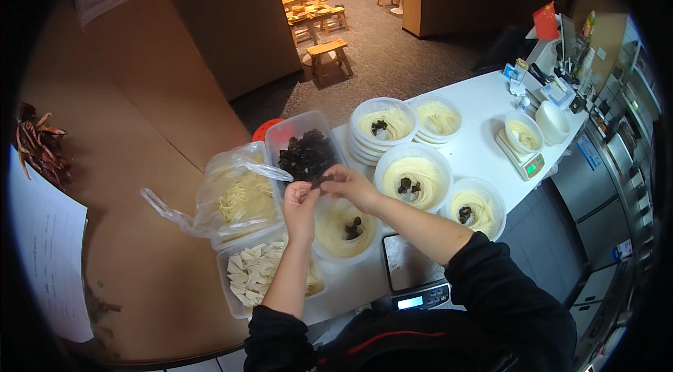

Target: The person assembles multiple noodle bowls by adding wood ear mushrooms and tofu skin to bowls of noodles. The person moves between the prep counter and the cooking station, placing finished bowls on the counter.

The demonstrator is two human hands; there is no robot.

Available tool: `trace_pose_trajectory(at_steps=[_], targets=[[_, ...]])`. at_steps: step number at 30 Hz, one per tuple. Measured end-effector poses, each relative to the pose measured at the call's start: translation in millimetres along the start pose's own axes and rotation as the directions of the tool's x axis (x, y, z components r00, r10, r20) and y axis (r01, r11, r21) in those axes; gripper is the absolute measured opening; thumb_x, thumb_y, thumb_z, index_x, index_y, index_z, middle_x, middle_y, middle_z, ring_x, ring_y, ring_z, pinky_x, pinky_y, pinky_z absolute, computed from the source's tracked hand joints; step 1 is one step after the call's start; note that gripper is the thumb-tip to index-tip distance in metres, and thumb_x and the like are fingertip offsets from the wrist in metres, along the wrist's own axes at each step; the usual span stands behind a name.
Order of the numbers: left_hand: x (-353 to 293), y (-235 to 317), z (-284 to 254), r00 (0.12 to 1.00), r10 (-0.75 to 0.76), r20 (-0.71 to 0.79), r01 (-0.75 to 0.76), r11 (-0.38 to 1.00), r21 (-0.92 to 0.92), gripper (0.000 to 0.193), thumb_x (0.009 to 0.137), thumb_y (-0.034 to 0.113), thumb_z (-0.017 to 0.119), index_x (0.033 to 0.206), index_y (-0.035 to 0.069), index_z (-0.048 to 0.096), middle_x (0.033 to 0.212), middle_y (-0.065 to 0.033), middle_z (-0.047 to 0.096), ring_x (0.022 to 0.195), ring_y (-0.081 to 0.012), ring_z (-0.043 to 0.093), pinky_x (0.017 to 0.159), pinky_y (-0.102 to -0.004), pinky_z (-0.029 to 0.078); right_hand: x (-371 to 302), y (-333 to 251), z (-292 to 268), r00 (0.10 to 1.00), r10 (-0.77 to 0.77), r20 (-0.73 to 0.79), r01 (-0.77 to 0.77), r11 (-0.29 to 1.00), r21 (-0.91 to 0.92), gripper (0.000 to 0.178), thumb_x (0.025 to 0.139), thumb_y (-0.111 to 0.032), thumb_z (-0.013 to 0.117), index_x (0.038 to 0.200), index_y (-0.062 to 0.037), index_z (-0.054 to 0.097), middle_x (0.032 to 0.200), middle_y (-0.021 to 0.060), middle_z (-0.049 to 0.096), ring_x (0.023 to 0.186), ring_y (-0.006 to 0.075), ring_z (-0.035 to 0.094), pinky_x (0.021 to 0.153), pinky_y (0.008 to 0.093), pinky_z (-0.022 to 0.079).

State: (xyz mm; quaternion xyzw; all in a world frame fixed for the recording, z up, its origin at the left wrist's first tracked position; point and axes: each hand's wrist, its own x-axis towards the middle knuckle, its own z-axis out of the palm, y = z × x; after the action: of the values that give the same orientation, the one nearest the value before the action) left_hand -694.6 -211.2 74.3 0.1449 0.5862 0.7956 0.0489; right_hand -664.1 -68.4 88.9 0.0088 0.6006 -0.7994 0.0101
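My left hand (300, 207) and my right hand (348, 186) meet at the near edge of a clear tub (298, 121). Their fingertips pinch a small dark piece between them, seemingly black wood ear fungus. Inside the tub lies a pile of the same dark, ruffled wood ear (306, 152). Just below my hands stands a round plastic bowl (349, 258) of pale noodles with a few dark pieces on them; my forearms frame it. To the right, another noodle bowl (443, 200) and a smaller one (499, 212) also carry dark pieces.
Left are a plastic bag (210, 197) of thin shreds and a box (237, 307) of pale flat slices. Stacked bowls (357, 140) stand farther back. A scale (420, 298) sits near me; a second scale (527, 165) holds a noodle bowl. Wooden stools (327, 47) stand beyond.
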Motion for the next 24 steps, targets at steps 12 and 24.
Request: trace_pose_trajectory(at_steps=[12,24], targets=[[6.2,0.9,5.0,0.987,-0.106,0.124,0.09,0.987,0.133,0.016,0.079,-0.002,0.055,0.094,0.0,0.05,0.086,-0.0053,0.056,0.072,-0.0095,0.055,0.062,-0.0212,0.047,-4.2,1.4,-11.1,0.937,-0.348,0.032,0.318,0.813,-0.488,0.018,0.07,-0.008,0.063,0.086,-0.0032,0.056,0.074,0.0093,0.059,0.066,0.0161,0.057,0.059,0.028,0.044],[-5.3,5.1,19.6,0.983,0.096,0.156,-0.141,0.941,0.307,0.012,0.08,0.0,0.055,0.092,0.0,0.051,0.08,-0.0012,0.051,0.068,-0.0067,0.052,0.061,-0.0199,0.046,7.5,-4.0,-42.7,0.936,-0.196,-0.291,0.105,0.948,-0.299,0.008,0.071,-0.005,0.061,0.076,-0.0021,0.057,0.07,0.0093,0.06,0.064,0.0177,0.059,0.059,0.0266,0.047]])
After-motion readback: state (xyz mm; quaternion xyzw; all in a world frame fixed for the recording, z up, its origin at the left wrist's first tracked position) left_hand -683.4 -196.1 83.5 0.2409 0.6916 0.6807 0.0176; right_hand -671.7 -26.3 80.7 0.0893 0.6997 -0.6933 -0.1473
